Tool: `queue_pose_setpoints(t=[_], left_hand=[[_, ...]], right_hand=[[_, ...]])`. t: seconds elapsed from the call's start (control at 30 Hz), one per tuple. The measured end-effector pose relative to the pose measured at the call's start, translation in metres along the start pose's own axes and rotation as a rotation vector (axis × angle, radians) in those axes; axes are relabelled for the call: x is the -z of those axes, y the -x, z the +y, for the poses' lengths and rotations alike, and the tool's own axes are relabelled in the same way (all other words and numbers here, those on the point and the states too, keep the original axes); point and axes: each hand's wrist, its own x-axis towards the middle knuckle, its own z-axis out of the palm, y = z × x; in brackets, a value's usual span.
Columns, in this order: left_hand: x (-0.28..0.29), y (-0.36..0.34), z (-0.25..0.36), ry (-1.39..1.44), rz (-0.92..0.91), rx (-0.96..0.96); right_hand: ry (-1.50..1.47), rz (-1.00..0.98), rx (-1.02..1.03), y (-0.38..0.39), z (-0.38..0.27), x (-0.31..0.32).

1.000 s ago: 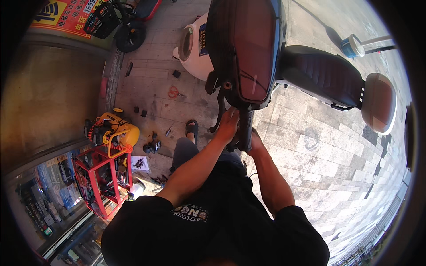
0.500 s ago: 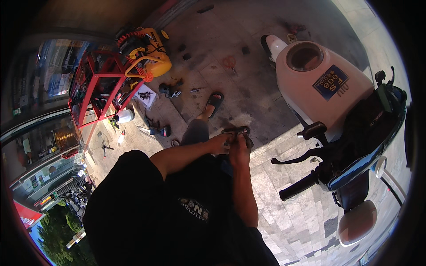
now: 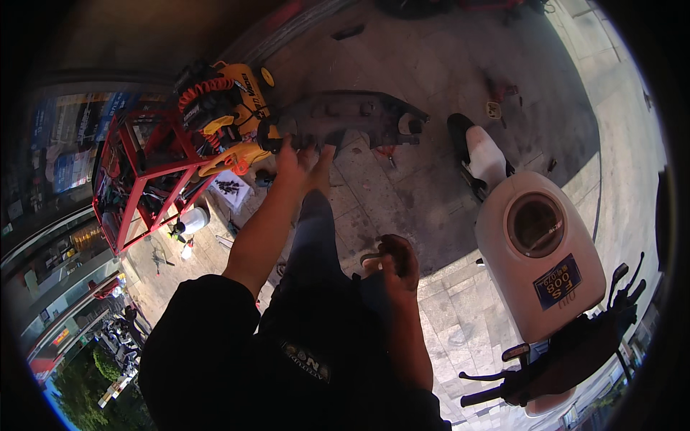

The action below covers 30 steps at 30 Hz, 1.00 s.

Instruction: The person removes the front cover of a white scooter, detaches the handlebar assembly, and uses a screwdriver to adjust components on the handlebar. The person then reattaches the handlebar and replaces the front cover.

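Note:
My left hand (image 3: 293, 158) is stretched forward, gripping the lower left part of a long, dark plastic panel (image 3: 348, 115) with cut-outs, held just right of the yellow air compressor (image 3: 246, 93). My right hand (image 3: 395, 266) is low in the middle, in front of my body, with its fingers curled; whatever is in them is hidden in shadow. A red metal tool rack (image 3: 154, 172) is left of my left arm. Some small dark parts (image 3: 228, 188) lie on a white sheet beside the rack.
A white scooter body (image 3: 521, 280) with a round lamp and black handlebar (image 3: 481, 396) stands at my right. Another white-and-black part (image 3: 483, 151) is behind it. Scattered tools (image 3: 503, 93) lie on the paving (image 3: 453, 316). A shop wall with glass display cases (image 3: 79, 122) runs along the left.
I have turned from the handlebar, which is now at lower right. My hands have separated: the left reaches up and forward on the dark panel, the right stays low.

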Motion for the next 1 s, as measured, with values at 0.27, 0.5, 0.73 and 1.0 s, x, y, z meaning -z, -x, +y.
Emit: queue_pose_setpoints(t=[0.27, 0.5, 0.73, 1.0], left_hand=[[-0.033, -0.429, 0.029, 0.305, 0.207, -0.014], [0.117, -0.741, 0.008, 0.159, 0.229, 0.172], [0.170, -0.780, -0.010, -0.207, 0.460, 0.299], [0.036, -0.612, 0.012, -0.252, 0.286, 0.510]], right_hand=[[0.377, 0.320, -0.634, -0.144, 0.089, -0.019], [0.449, 0.026, -0.829, -0.236, 0.106, -0.074], [0.407, 0.348, -0.761, -0.308, 0.058, -0.091], [-0.188, 0.503, -0.772, -0.252, 0.015, -0.087]])
